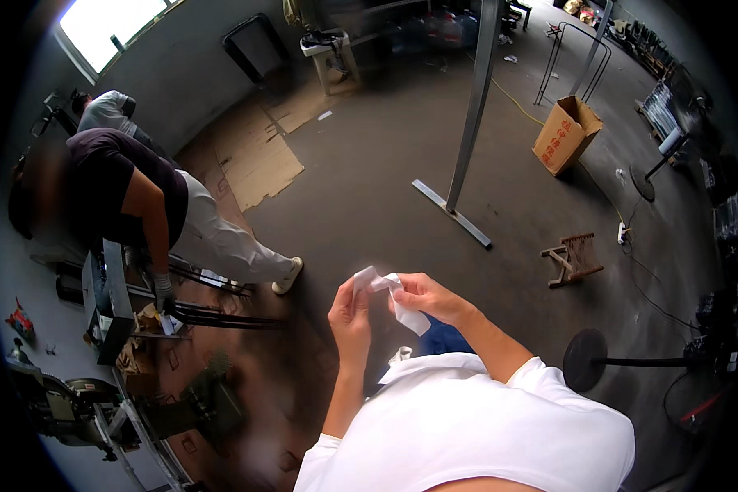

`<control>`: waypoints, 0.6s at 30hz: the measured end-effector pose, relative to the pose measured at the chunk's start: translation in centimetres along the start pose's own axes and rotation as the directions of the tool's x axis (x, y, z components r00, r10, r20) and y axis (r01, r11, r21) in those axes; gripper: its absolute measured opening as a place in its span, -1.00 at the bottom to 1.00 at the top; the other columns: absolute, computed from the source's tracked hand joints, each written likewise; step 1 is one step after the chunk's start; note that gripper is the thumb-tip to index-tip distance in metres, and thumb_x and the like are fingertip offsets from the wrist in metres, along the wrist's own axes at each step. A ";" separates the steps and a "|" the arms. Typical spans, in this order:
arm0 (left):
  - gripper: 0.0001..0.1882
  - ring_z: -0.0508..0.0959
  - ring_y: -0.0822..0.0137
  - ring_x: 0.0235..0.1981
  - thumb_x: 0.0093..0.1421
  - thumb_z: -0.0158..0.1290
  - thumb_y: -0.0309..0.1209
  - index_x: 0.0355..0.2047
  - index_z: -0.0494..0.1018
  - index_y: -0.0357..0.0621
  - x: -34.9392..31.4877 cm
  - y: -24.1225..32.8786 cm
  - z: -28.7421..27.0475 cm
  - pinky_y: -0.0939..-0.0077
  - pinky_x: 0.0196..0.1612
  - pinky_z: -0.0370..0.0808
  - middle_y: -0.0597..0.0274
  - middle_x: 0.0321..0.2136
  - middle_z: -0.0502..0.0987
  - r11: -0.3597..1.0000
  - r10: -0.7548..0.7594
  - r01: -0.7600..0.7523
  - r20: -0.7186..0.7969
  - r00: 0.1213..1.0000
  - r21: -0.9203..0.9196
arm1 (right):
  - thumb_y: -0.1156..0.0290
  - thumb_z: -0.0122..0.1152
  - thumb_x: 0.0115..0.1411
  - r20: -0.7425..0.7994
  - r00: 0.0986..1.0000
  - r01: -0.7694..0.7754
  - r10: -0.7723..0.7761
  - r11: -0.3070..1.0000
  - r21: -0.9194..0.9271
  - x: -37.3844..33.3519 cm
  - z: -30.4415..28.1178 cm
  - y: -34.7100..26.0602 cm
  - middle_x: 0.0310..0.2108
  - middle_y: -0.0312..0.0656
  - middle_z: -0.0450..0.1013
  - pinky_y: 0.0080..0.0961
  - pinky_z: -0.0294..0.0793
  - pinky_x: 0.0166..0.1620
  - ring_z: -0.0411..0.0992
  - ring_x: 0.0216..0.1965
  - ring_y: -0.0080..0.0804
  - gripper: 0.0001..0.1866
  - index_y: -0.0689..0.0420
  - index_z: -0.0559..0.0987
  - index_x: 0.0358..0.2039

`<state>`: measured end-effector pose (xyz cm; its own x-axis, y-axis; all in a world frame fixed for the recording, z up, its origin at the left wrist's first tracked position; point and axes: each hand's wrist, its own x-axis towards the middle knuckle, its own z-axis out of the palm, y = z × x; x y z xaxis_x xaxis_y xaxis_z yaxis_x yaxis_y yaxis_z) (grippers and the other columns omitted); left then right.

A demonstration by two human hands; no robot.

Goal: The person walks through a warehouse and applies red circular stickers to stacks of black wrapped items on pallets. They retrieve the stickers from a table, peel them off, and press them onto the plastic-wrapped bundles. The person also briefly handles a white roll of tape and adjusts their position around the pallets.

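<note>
A crumpled white tissue (412, 318) is stretched between my two hands, in front of my white shirt. My left hand (350, 312) has its thumb and fingers closed on the upper left end. On the other side, my right hand (428, 297) pinches the tissue between thumb and fingers, and a loose flap hangs below it. Folds hide some of the fingertips.
At left a person in a dark shirt (131, 172) bends over metal equipment; another person (107, 111) is behind. A metal post (471, 123) stands ahead on a flat foot. A cardboard box (562, 139), small wooden stool (572, 261) and round black base (584, 361) are at right.
</note>
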<state>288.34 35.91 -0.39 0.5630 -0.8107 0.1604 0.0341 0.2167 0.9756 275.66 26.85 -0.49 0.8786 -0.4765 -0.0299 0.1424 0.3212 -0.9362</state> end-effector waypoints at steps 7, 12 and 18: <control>-0.61 0.50 0.25 -0.22 0.05 -0.18 -0.77 -0.11 0.32 -0.21 8.3 -3.6 2.6 0.47 -0.17 0.41 0.07 -0.26 0.46 0.883 0.135 -0.224 0.233 0.963 0.413 | 0.22 0.10 0.10 -0.020 1.000 0.017 -0.017 1.000 0.010 5.0 -6.5 -1.3 -0.57 -0.28 0.40 -0.66 0.32 -0.50 0.33 -0.55 -0.61 -0.70 0.16 0.45 -0.25; -0.65 0.52 0.12 -0.36 0.01 -0.15 -0.74 -0.16 0.26 -0.24 17.3 -5.3 6.3 0.40 -0.31 0.44 0.03 -0.37 0.44 0.882 0.078 -0.200 0.288 0.955 0.426 | 0.32 0.03 0.10 0.012 1.000 -0.010 0.009 0.999 0.033 10.9 -12.4 -2.8 -0.55 -0.30 0.39 -0.66 0.37 -0.42 0.35 -0.54 -0.58 -0.80 0.17 0.45 -0.33; -0.63 0.49 0.06 -0.41 -0.14 -0.09 -0.78 -0.27 0.28 -0.22 27.3 -7.2 9.8 0.38 -0.39 0.43 0.08 -0.40 0.43 0.732 0.032 -0.343 0.474 0.880 0.588 | 0.42 -0.07 0.12 0.068 0.991 -0.065 0.113 0.866 -0.496 17.0 -20.7 -7.0 -0.61 -0.25 0.39 -0.54 0.36 -0.41 0.36 -0.55 -0.48 -0.87 0.19 0.41 -0.47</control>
<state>295.35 6.92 -1.58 0.1046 -0.9643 0.2431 -0.6538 0.1176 0.7475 280.20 -0.40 -1.69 0.9180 -0.3805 -0.1115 -0.1596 -0.0974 -0.9824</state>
